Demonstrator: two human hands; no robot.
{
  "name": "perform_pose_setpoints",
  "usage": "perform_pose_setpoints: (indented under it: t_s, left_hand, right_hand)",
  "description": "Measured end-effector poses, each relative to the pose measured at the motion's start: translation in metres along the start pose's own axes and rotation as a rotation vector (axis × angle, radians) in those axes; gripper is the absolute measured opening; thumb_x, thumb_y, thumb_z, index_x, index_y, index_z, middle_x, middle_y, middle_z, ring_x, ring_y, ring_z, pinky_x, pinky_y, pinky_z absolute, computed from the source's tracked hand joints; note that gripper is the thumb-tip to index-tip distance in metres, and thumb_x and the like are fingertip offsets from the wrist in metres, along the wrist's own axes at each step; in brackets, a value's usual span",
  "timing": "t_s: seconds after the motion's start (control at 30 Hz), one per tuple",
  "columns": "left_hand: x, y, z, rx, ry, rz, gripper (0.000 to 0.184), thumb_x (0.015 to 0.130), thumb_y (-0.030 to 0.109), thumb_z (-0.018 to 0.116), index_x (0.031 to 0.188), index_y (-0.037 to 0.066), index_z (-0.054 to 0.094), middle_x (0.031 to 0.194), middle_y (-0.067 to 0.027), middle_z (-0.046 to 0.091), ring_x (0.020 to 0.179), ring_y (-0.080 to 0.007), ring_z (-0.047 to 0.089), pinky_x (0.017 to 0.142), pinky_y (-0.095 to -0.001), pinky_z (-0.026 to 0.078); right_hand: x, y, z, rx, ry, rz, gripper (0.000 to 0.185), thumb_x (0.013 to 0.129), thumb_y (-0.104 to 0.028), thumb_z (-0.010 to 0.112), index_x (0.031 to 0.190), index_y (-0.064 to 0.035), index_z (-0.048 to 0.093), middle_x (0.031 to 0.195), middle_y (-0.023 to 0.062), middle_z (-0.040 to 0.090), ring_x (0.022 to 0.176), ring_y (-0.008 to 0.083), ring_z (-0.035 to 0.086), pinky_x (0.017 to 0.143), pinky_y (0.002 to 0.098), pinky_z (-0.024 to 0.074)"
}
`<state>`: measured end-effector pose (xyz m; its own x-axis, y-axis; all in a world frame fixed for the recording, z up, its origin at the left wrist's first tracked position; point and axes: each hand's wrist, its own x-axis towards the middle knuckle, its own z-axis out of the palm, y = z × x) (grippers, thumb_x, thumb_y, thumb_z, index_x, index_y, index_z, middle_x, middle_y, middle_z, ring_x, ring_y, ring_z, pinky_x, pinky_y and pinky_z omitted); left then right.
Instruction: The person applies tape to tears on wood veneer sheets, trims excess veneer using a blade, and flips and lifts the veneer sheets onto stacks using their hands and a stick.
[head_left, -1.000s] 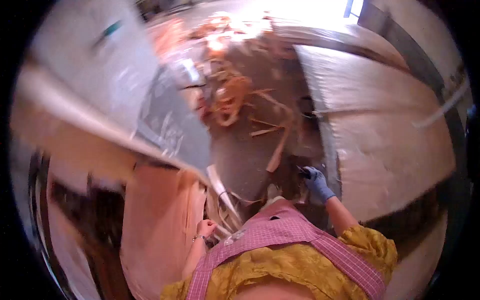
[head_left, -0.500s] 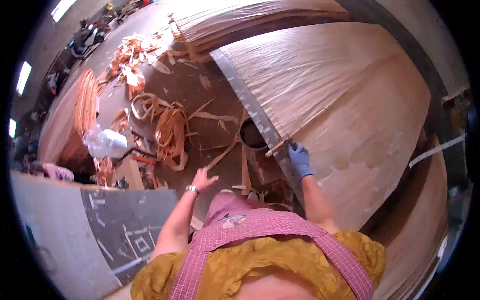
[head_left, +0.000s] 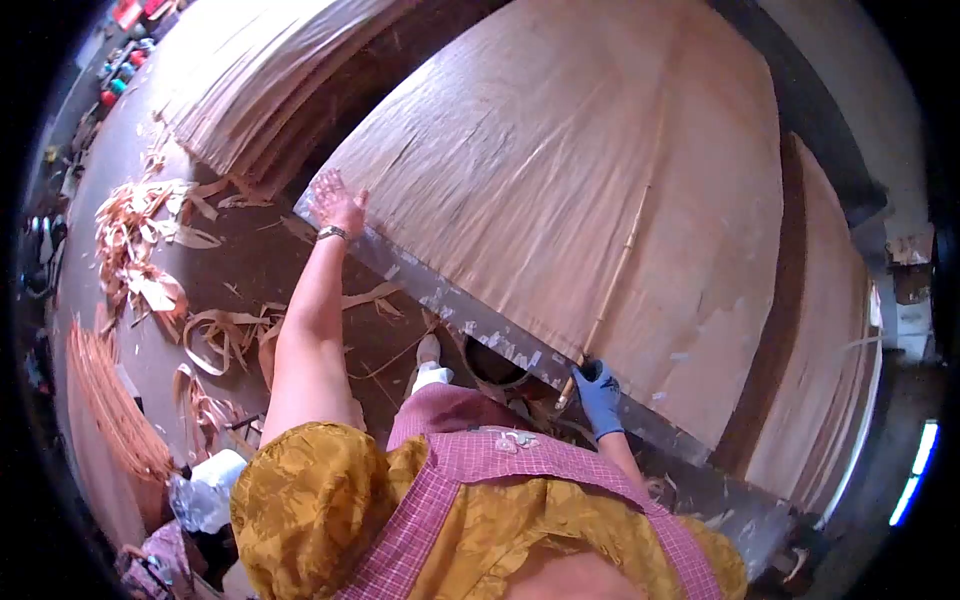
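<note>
A large wood veneer sheet (head_left: 500, 190) with wrinkles along its grain covers the worktop in front of me. My left hand (head_left: 338, 205), bare and with a watch at the wrist, is spread with fingers apart at the sheet's left corner; whether it touches the sheet I cannot tell. In a blue glove, my right hand (head_left: 599, 397) is closed around the near end of a long thin bamboo stick (head_left: 626, 250). The stick stretches away across the veneer. Beneath my right hand runs the grey worktop edge (head_left: 470, 325), flecked with pale scraps.
Another veneer stack (head_left: 270, 90) stands at the upper left, and more sheets (head_left: 815, 360) lie to the right. Veneer scraps (head_left: 140, 250) litter the floor on the left. A dark round bucket (head_left: 495, 365) sits under the worktop edge. A white container (head_left: 215, 475) is at lower left.
My left hand has reached forward from beside my body to the sheet's left corner. My view has turned, and the bamboo stick in my right hand now points more directly away.
</note>
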<state>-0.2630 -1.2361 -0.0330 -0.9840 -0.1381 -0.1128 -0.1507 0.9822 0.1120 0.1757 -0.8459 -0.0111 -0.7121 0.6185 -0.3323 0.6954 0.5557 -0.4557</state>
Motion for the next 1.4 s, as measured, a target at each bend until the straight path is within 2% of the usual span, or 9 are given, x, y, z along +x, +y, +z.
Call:
perform_pose_setpoints:
  t_s: [0.23, 0.4, 0.5, 0.7, 0.9, 1.0, 1.17, 1.2, 1.4]
  left_hand:
    - [0.029, -0.005, 0.005, -0.024, -0.047, 0.044, 0.083, 0.091, 0.052, 0.053, 0.152, 0.006, 0.019, 0.155, -0.0170, 0.028, 0.144, -0.0297, 0.025, 0.115, -0.0520, 0.017]
    - [0.029, -0.006, 0.000, 0.041, 0.185, 0.231, 0.069, 0.087, 0.045, 0.062, 0.142, 0.009, 0.041, 0.120, -0.0139, 0.063, 0.115, -0.0306, 0.057, 0.102, -0.0479, 0.036]
    - [0.031, 0.000, -0.018, 0.022, 0.061, 0.158, 0.068, 0.085, 0.043, 0.065, 0.142, 0.012, 0.043, 0.122, -0.0132, 0.061, 0.114, -0.0297, 0.057, 0.098, -0.0474, 0.040]
    - [-0.074, -0.034, -0.041, -0.233, 0.548, 0.199, 0.065, 0.081, 0.039, 0.068, 0.136, 0.011, 0.047, 0.119, -0.0136, 0.057, 0.111, -0.0312, 0.055, 0.092, -0.0460, 0.042]
    - [-0.272, -0.205, 0.058, -0.272, -0.237, -0.224, 0.059, 0.081, 0.044, 0.064, 0.128, 0.011, 0.051, 0.124, -0.0182, 0.053, 0.117, -0.0372, 0.052, 0.094, -0.0531, 0.042]
    - [-0.358, -0.268, 0.093, -0.334, -0.632, -0.414, 0.056, 0.075, 0.041, 0.065, 0.115, 0.003, 0.062, 0.112, -0.0239, 0.065, 0.105, -0.0380, 0.063, 0.090, -0.0440, 0.050]
    - [-0.452, -0.335, 0.137, -0.298, -0.835, -0.517, 0.059, 0.076, 0.039, 0.068, 0.120, 0.001, 0.060, 0.118, -0.0217, 0.064, 0.110, -0.0349, 0.061, 0.095, -0.0418, 0.049]
    - [-0.456, -0.343, 0.141, -0.361, -0.818, -0.541, 0.059, 0.076, 0.039, 0.068, 0.121, 0.002, 0.060, 0.119, -0.0213, 0.063, 0.111, -0.0346, 0.060, 0.095, -0.0417, 0.049]
    - [-0.406, -0.387, 0.160, -0.705, -0.698, -0.458, 0.046, 0.083, 0.031, 0.067, 0.119, 0.003, 0.061, 0.113, -0.0174, 0.067, 0.106, -0.0299, 0.064, 0.093, -0.0380, 0.050]
  right_hand:
    - [-0.002, 0.007, 0.020, -0.024, 0.072, 0.117, 0.037, 0.078, -0.031, 0.077, 0.097, -0.0023, 0.064, 0.088, 0.0125, 0.070, 0.080, 0.0241, 0.068, 0.074, 0.0360, 0.0520]
    - [0.001, -0.008, 0.012, -0.026, 0.044, 0.121, 0.045, 0.079, -0.039, 0.074, 0.103, -0.0022, 0.063, 0.097, 0.0196, 0.069, 0.091, 0.0361, 0.067, 0.077, 0.0433, 0.0529]
    - [0.004, 0.005, 0.018, -0.002, 0.038, 0.085, 0.047, 0.079, -0.039, 0.074, 0.106, -0.0022, 0.061, 0.098, 0.0203, 0.069, 0.092, 0.0371, 0.067, 0.078, 0.0437, 0.0525]
    - [0.010, 0.032, 0.022, 0.209, -0.012, -0.030, 0.041, 0.084, -0.034, 0.073, 0.103, 0.0007, 0.063, 0.093, 0.0160, 0.070, 0.084, 0.0281, 0.067, 0.076, 0.0388, 0.0516]
    - [0.025, 0.059, 0.006, 0.352, 0.072, -0.083, 0.029, 0.088, -0.025, 0.072, 0.100, 0.0012, 0.065, 0.091, 0.0074, 0.070, 0.079, 0.0159, 0.062, 0.073, 0.0309, 0.0500]
    - [0.033, 0.040, -0.014, 0.414, 0.090, -0.054, 0.029, 0.090, -0.019, 0.070, 0.110, 0.0020, 0.066, 0.096, 0.0070, 0.069, 0.085, 0.0151, 0.062, 0.074, 0.0301, 0.0506]
    - [0.009, -0.073, -0.013, 0.495, 0.054, -0.078, 0.032, 0.092, -0.014, 0.066, 0.121, 0.0012, 0.063, 0.096, 0.0035, 0.068, 0.073, 0.0069, 0.055, 0.064, 0.0221, 0.0463]
    - [-0.005, -0.103, 0.007, 0.629, 0.086, -0.223, 0.016, 0.093, -0.013, 0.066, 0.098, 0.0015, 0.065, 0.087, 0.0040, 0.066, 0.074, 0.0074, 0.056, 0.063, 0.0219, 0.0452]
    - [-0.065, -0.186, 0.110, 0.243, -0.105, -0.284, 0.023, 0.091, -0.011, 0.066, 0.109, 0.0037, 0.064, 0.104, 0.0072, 0.068, 0.088, 0.0151, 0.062, 0.082, 0.0296, 0.0504]
